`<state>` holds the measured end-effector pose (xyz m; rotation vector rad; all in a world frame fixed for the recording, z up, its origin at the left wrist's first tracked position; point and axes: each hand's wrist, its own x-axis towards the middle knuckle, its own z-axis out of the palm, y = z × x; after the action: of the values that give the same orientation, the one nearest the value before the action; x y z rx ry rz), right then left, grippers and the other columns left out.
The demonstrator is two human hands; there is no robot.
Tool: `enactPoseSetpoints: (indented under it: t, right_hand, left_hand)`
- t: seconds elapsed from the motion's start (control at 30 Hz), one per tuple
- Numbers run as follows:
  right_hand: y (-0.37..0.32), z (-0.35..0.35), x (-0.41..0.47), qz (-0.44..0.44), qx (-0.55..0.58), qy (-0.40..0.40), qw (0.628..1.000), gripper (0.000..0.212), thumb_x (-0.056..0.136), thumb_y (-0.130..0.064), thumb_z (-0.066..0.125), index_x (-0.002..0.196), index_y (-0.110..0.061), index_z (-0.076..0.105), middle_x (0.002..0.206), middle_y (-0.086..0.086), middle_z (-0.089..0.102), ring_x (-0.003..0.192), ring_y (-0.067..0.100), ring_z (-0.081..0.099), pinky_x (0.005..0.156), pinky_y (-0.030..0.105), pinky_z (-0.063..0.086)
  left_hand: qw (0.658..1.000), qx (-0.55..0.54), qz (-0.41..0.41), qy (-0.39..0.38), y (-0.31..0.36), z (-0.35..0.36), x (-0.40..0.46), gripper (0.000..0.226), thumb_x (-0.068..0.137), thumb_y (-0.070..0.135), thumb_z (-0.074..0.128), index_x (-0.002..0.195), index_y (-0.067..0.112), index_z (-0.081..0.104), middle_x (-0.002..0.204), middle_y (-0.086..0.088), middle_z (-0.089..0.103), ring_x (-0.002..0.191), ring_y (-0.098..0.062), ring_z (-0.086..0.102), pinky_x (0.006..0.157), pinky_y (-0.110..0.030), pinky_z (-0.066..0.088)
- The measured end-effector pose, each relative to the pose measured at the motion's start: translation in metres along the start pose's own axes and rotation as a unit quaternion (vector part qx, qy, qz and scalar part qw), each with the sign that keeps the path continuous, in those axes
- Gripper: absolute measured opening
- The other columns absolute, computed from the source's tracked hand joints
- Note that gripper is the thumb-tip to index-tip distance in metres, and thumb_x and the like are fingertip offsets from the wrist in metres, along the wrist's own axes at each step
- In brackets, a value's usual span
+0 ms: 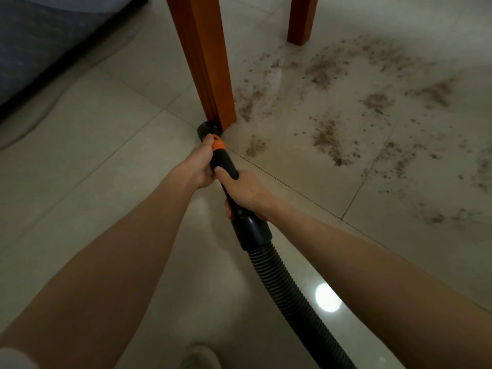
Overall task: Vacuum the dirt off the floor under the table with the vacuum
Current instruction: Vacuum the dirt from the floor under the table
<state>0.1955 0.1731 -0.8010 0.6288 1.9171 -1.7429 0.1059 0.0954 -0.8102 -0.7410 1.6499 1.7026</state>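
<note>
**Nozzle at table leg, dirt to its right**

The wand [223, 166] was gripped by both hands, left hand [198, 166] nearer the nozzle [209, 130], right hand [243, 191] behind. The nozzle was set against the leg [210, 70]. Dirt [327, 137] lay right of the leg, off the wand's axis.

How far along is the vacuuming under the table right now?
Early on. Done: the tiles left of the near table leg look clean. In hand: left hand and right hand grip the vacuum wand, whose nozzle sits at that leg's foot. Left: brown dirt is spread across the floor to the right, reaching the far leg.
</note>
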Motion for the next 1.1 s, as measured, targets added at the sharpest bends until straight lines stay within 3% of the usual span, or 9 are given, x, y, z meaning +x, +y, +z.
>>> enactPoseSetpoints:
  t: [0.1, 0.13, 0.33, 0.6, 0.7, 0.8, 0.9, 1.0, 1.1]
  right_hand:
    - [0.013, 0.006, -0.012, 0.007, 0.010, -0.002, 1.000, 0.038, 0.095, -0.045, 0.047, 0.093, -0.008, 0.047, 0.065, 0.009, 0.057, 0.042, 0.018, 0.055, 0.044, 0.025, 0.049]
    - [0.016, 0.008, -0.016, 0.007, 0.014, -0.003, 1.000, 0.038, 0.095, -0.046, 0.047, 0.092, -0.008, 0.046, 0.064, 0.008, 0.057, 0.041, 0.018, 0.056, 0.044, 0.024, 0.049]
    - [0.025, 0.018, -0.036, 0.013, 0.027, -0.016, 0.999, 0.040, 0.095, -0.047, 0.046, 0.087, -0.008, 0.047, 0.067, 0.008, 0.058, 0.041, 0.017, 0.056, 0.040, 0.021, 0.049]
    - [0.031, 0.012, -0.056, 0.023, 0.068, -0.049, 0.996, 0.041, 0.096, -0.046, 0.046, 0.094, -0.005, 0.049, 0.063, 0.007, 0.057, 0.037, 0.015, 0.055, 0.041, 0.020, 0.049]
    - [0.032, 0.009, -0.060, 0.015, 0.068, -0.050, 0.996, 0.040, 0.096, -0.046, 0.046, 0.089, -0.007, 0.048, 0.063, 0.006, 0.057, 0.038, 0.015, 0.055, 0.042, 0.020, 0.049]
    - [0.030, 0.008, -0.062, 0.011, 0.072, -0.050, 0.996, 0.038, 0.096, -0.046, 0.046, 0.086, -0.009, 0.046, 0.063, 0.006, 0.056, 0.040, 0.016, 0.055, 0.043, 0.021, 0.049]
    - [0.028, 0.006, -0.063, 0.013, 0.074, -0.054, 0.996, 0.039, 0.096, -0.045, 0.046, 0.082, -0.009, 0.044, 0.063, 0.007, 0.056, 0.041, 0.018, 0.055, 0.044, 0.022, 0.049]
    - [0.027, 0.003, -0.061, 0.012, 0.077, -0.051, 0.996, 0.039, 0.096, -0.045, 0.046, 0.082, -0.009, 0.045, 0.063, 0.006, 0.056, 0.041, 0.017, 0.055, 0.046, 0.024, 0.050]
    - [0.027, -0.003, -0.057, 0.018, 0.103, -0.040, 0.994, 0.040, 0.096, -0.046, 0.046, 0.091, -0.006, 0.049, 0.064, 0.006, 0.056, 0.042, 0.017, 0.056, 0.049, 0.025, 0.051]
  left_hand:
    - [1.000, 0.019, -0.021, 0.009, -0.010, -0.001, -0.005, 0.059, 0.095, 0.049, 0.043, 0.135, 0.007, 0.043, 0.126, -0.011, 0.058, 0.110, -0.022, 0.058, 0.074, -0.031, 0.048]
    - [0.999, 0.022, -0.025, 0.017, -0.013, -0.002, -0.008, 0.059, 0.095, 0.049, 0.043, 0.136, 0.006, 0.043, 0.128, -0.012, 0.056, 0.113, -0.023, 0.057, 0.078, -0.031, 0.048]
    - [0.998, 0.033, -0.011, 0.055, -0.028, -0.004, -0.025, 0.053, 0.098, 0.044, 0.040, 0.133, 0.005, 0.042, 0.123, -0.016, 0.056, 0.102, -0.025, 0.057, 0.085, -0.033, 0.047]
    - [0.990, 0.104, -0.005, 0.093, -0.035, 0.000, -0.035, 0.054, 0.100, 0.043, 0.035, 0.137, 0.004, 0.039, 0.130, -0.018, 0.054, 0.117, -0.029, 0.055, 0.080, -0.035, 0.047]
    - [0.989, 0.114, -0.003, 0.098, -0.037, 0.005, -0.036, 0.054, 0.099, 0.043, 0.036, 0.137, 0.004, 0.039, 0.125, -0.017, 0.056, 0.111, -0.028, 0.058, 0.082, -0.035, 0.048]
    - [0.986, 0.124, 0.000, 0.109, -0.037, 0.008, -0.037, 0.052, 0.099, 0.043, 0.036, 0.133, 0.004, 0.043, 0.100, -0.014, 0.059, 0.078, -0.023, 0.058, 0.073, -0.034, 0.047]
    - [0.983, 0.140, 0.000, 0.119, -0.036, 0.011, -0.037, 0.052, 0.099, 0.041, 0.035, 0.134, 0.004, 0.042, 0.113, -0.015, 0.059, 0.092, -0.025, 0.061, 0.080, -0.033, 0.047]
    - [0.982, 0.143, -0.002, 0.120, -0.034, 0.016, -0.038, 0.048, 0.099, 0.041, 0.038, 0.131, 0.006, 0.044, 0.097, -0.013, 0.059, 0.081, -0.022, 0.059, 0.076, -0.033, 0.048]
    - [0.981, 0.160, -0.004, 0.111, -0.031, 0.023, -0.036, 0.050, 0.099, 0.042, 0.038, 0.132, 0.006, 0.045, 0.102, -0.014, 0.059, 0.089, -0.024, 0.060, 0.081, -0.033, 0.048]
